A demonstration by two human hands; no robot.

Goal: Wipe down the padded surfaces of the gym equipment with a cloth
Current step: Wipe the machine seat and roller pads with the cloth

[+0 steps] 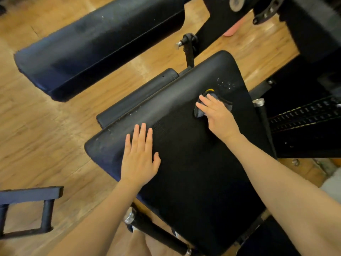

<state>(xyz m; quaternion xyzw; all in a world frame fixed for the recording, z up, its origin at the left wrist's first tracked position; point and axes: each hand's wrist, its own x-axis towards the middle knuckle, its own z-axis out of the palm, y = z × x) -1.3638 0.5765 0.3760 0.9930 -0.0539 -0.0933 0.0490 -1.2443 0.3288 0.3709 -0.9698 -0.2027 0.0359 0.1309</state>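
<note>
Your left hand (139, 157) lies flat, fingers straight and close together, on the near left part of the black seat pad (193, 172), while your right hand (217, 115), arm stretched forward, presses the dark cloth (224, 103) under slightly spread fingers against the pad's far right corner.

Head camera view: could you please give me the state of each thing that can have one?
Seat pad: dusty along left edge, white specks near top.
Cloth: bunched, pressed on the pad.
Right hand: fingers on the cloth.
Left hand: flat on the pad, fingers straight.
Long pad: untouched, dusty.
</note>
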